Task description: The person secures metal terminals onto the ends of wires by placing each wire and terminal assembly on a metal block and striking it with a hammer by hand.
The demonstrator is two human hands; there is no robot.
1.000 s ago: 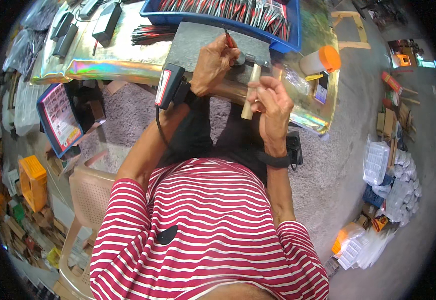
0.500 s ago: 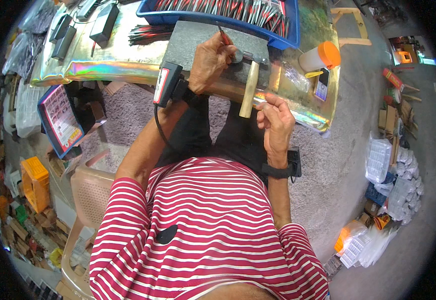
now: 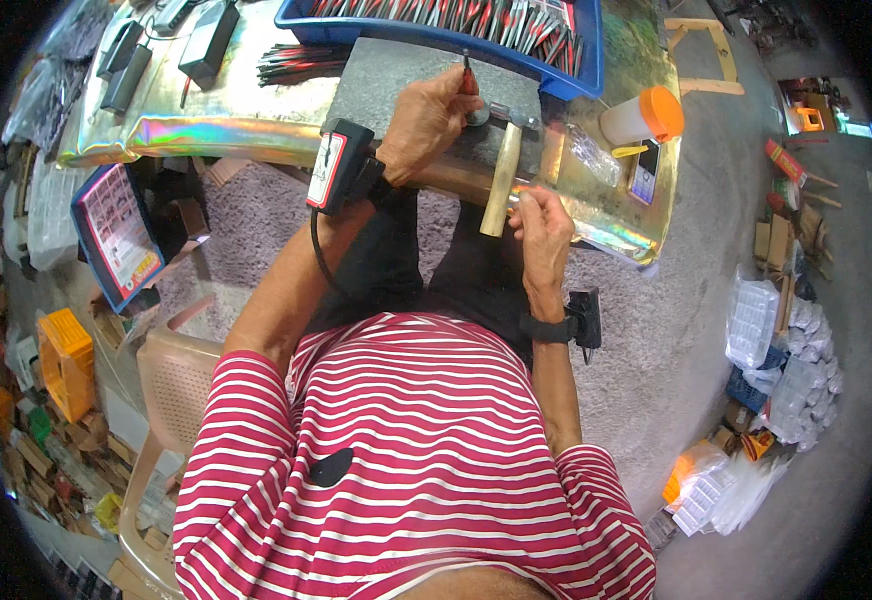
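Observation:
My left hand (image 3: 426, 118) is closed on a slim red-and-black tool (image 3: 468, 80), its dark tip pointing away from me, above the grey stone slab (image 3: 376, 75). A small round metal piece (image 3: 479, 113) shows under the fingers, partly hidden. The hammer (image 3: 503, 180) lies with its metal head on the slab and its wooden handle jutting over the table edge toward me. Just right of the handle's end is my right hand (image 3: 544, 225), fingers curled together in a pinch; whatever is between them, if anything, is hidden.
Behind the slab stands a blue tray (image 3: 436, 40) full of similar slim tools; a bundle of them (image 3: 301, 65) lies to its left. An orange-lidded jar (image 3: 641, 116), a phone (image 3: 644, 175) and dark boxes (image 3: 208, 45) are on the table. A plastic chair (image 3: 171, 385) stands left.
My right hand has shifted slightly left toward the hammer handle and its spread fingers have curled together. My left hand has tilted the slim tool more upright.

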